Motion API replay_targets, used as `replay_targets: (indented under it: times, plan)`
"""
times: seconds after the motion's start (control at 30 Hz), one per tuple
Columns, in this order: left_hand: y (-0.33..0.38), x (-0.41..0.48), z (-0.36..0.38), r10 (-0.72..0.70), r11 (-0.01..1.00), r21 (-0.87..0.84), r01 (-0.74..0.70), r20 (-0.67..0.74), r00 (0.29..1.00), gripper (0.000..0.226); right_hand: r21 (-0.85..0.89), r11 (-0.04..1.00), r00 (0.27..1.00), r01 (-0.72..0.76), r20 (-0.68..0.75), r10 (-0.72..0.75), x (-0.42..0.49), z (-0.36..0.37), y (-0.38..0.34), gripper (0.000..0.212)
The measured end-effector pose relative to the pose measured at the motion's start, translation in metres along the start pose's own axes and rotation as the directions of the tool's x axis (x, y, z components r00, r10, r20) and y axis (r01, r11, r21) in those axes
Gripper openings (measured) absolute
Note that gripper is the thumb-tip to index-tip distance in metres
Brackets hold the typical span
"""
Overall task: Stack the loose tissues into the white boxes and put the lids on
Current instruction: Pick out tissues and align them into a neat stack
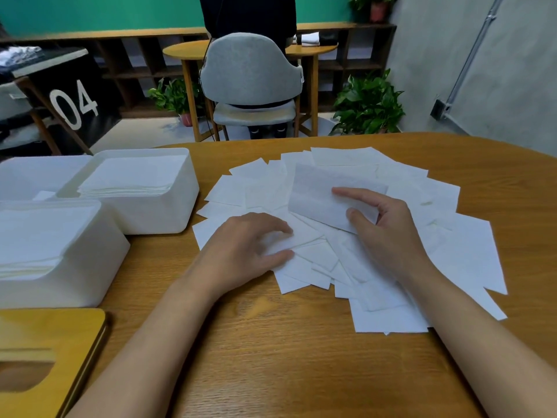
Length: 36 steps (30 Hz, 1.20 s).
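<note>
Loose tissues (458, 245) lie fanned across the bench (271, 363). The right hand (388, 227) pinches one tissue (319, 194) above the pile. The left hand (241, 245) rests on the pile, fingers bent, grip unclear. Filled white boxes (162, 212) stand at left.

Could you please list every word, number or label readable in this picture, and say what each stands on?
"04": large white digits on the black panel at the far left, in the background.
Nothing else: no print is visible on the white boxes, the loose tissues or the wooden lid.
</note>
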<state>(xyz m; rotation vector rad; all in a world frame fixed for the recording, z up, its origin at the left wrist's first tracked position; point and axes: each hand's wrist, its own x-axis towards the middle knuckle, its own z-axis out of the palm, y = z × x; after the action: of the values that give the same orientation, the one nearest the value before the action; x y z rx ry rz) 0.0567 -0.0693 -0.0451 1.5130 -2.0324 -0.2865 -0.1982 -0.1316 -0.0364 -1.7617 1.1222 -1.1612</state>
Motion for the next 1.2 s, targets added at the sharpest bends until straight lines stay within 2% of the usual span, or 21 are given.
replay_targets:
  times: [0.13,0.23,0.33,0.43,0.5,0.67,0.83,1.03,1.2]
  plan:
    - [0.002,0.000,0.002,0.046,0.998,0.038,-0.045,-0.043,0.998,0.010,0.009,1.000,1.000,0.006,0.000,-0.006,-0.001,0.001,0.002,0.045]
    - [0.004,0.001,0.003,0.049,0.998,0.034,-0.047,-0.055,0.997,0.013,0.011,1.000,1.000,0.009,-0.002,-0.009,-0.001,0.001,0.002,0.043]
    - [0.000,0.004,0.003,-0.044,0.999,0.008,0.045,-0.142,0.989,0.023,0.017,1.000,1.000,0.012,-0.010,-0.011,-0.001,0.001,0.001,0.042]
    - [-0.010,0.007,0.006,-0.105,0.991,0.073,0.116,-0.140,0.985,0.030,0.014,1.000,1.000,0.009,-0.002,-0.009,-0.001,0.002,0.001,0.043]
    - [-0.012,0.010,0.008,-0.145,0.987,0.041,0.154,-0.174,0.974,0.032,0.008,1.000,1.000,0.011,0.001,-0.011,-0.001,0.002,0.001,0.044]
    - [-0.007,0.013,0.010,-0.199,0.979,-0.014,0.203,-0.275,0.941,0.024,-0.008,1.000,1.000,0.016,-0.013,-0.016,-0.002,0.002,-0.001,0.045]
    - [-0.002,0.015,0.010,-0.283,0.958,-0.102,0.266,-0.224,0.933,0.030,-0.020,1.000,1.000,0.024,-0.019,-0.025,-0.002,0.004,-0.003,0.045]
    - [-0.001,0.015,0.012,-0.263,0.960,-0.158,0.233,-0.212,0.941,0.022,-0.020,1.000,0.999,0.021,-0.038,-0.022,-0.002,0.004,-0.005,0.045]
    - [-0.004,0.016,0.013,-0.219,0.972,-0.157,0.173,-0.359,0.907,0.013,-0.010,0.999,0.997,0.031,-0.075,-0.031,-0.003,0.005,-0.007,0.045]
